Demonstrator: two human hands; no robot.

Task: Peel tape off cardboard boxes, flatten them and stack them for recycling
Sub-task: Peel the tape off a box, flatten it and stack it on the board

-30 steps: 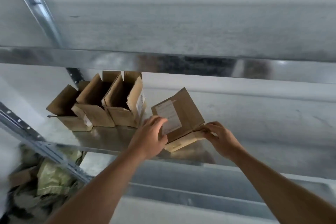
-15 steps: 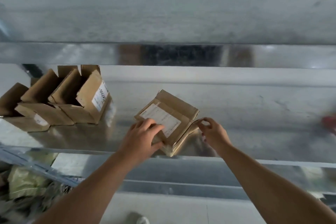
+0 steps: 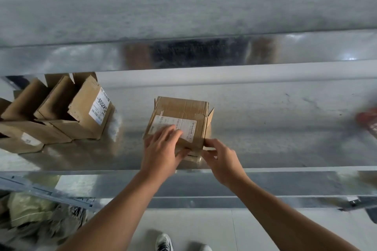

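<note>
On a metal shelf, two bare hands work a small cardboard box at the centre of the view.

The box sits near the shelf's front edge, its top closed and a white label facing up, with a loose flap standing at its 3 o'clock side. The left hand lies over the box's near half, fingers straight and spread across the label, thumb against the near face. The right hand, fingers curled, pinches the near right corner. At 9 o'clock a row of open boxes stands packed side by side, well apart from the box in hand. A blurred red object shows at 3 o'clock, a shoe at 6 o'clock and pale bags at 8 o'clock.
</note>
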